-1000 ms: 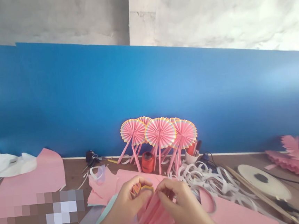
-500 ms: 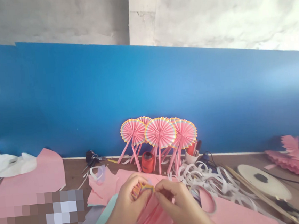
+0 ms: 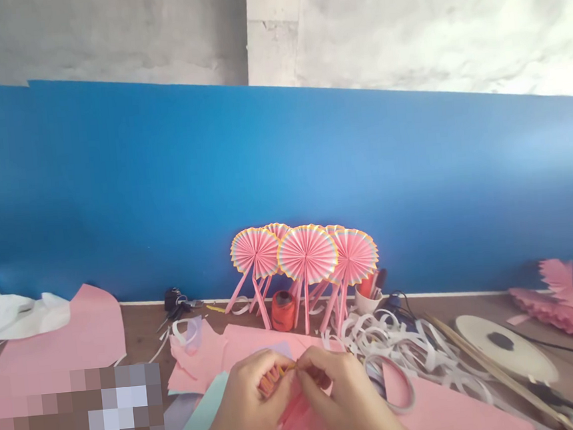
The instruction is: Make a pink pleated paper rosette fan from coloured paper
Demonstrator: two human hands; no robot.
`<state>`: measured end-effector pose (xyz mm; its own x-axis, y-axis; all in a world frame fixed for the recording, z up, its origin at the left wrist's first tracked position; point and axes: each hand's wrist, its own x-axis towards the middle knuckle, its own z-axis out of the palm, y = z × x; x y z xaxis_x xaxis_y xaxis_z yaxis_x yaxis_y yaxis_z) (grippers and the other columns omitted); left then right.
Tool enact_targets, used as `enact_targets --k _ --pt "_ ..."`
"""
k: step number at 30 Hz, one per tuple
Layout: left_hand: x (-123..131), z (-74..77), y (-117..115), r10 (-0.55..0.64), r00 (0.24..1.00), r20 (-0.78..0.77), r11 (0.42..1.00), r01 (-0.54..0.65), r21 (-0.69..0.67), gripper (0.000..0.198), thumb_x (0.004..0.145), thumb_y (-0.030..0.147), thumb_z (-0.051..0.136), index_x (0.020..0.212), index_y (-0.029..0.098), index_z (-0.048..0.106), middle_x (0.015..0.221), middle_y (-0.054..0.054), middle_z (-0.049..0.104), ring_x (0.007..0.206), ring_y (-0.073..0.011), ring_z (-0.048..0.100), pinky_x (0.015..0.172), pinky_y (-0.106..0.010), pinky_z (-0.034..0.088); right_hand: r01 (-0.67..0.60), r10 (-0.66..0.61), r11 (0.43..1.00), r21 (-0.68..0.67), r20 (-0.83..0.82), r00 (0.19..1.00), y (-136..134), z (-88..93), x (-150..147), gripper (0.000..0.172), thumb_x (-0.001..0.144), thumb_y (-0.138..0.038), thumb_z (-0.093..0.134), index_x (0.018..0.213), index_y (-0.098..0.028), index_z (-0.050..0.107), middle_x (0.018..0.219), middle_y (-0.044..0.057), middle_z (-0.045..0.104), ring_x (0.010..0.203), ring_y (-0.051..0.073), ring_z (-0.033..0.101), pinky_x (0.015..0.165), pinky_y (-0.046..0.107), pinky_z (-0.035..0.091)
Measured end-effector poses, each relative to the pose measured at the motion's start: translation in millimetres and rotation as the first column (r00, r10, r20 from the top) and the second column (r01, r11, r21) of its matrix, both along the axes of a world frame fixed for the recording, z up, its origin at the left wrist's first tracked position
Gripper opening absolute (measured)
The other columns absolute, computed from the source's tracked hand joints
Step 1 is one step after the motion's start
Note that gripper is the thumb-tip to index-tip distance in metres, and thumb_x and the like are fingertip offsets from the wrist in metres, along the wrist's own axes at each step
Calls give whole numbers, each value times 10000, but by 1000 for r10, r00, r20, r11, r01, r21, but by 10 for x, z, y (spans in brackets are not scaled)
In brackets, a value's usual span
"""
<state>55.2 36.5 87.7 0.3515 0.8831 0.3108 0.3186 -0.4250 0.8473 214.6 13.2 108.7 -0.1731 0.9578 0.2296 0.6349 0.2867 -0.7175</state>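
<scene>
Between my hands is a pleated pink paper (image 3: 300,420) with a yellow-orange edge. My left hand (image 3: 255,395) is closed on its folds, the coloured edge showing inside the curled fingers. My right hand (image 3: 339,388) pinches the same edge, thumb and forefinger meeting the left fingertips. The lower pleats hang blurred between the wrists. Beyond my hands, several round pink paper fans (image 3: 307,255) with yellow-edged rims stand on pink paper legs. A red-orange spool (image 3: 283,311) stands among those legs.
White curled strips (image 3: 377,337) and a roll of tape (image 3: 411,391) lie right of my hands. Farther right are wooden sticks (image 3: 479,355) and a cream disc (image 3: 503,350). Pink sheets (image 3: 458,404) cover the table. Black-handled scissors (image 3: 177,306) lie back left, before a blue partition (image 3: 163,185).
My hands have come together at the paper's edge, the right one shifting slightly left. The yellow edge between the fingertips has been pressed narrower. Everything around them stays in place.
</scene>
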Motion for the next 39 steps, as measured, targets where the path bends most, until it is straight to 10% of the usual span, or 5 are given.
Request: enact_targets --k 14,39 --pt "-7 51 -104 66 990 -124 968 -33 249 210 838 184 467 743 192 654 661 -29 658 605 -147 598 592 -211 449 -42 27 991 124 114 993 -77 -3 -37 153 747 -119 475 682 -201 586 622 -4 651 566 122 585 539 205 385" --pt "41 159 -90 116 960 255 955 -37 -296 219 712 344 584 585 166 576 513 41 444 500 -97 373 492 -205 313 -53 14 985 -164 -227 974 -61 103 -7 146 757 -192 522 669 -163 635 600 -18 595 599 117 540 570 201 403"
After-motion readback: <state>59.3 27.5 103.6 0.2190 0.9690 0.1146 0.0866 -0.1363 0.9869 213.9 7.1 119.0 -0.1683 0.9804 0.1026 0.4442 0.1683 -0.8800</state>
